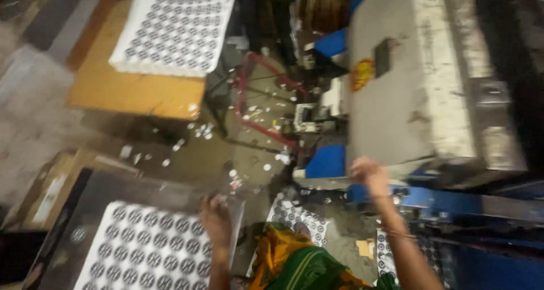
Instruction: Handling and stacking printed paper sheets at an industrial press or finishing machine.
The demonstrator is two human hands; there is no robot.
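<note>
Here two printed sheet stacks (144, 250) show; left hand (216, 219) and right hand (369, 174) blurred, grip unclear.

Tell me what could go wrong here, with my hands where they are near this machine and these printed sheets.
The right hand is raised at the edge of the grey machine; if that part moves, fingers could get caught. The left hand sits at the corner of the stack of printed sheets, which might slide off. Paper scraps litter the floor and could cause a slip. The picture is blurred, so contact is unclear.
</note>
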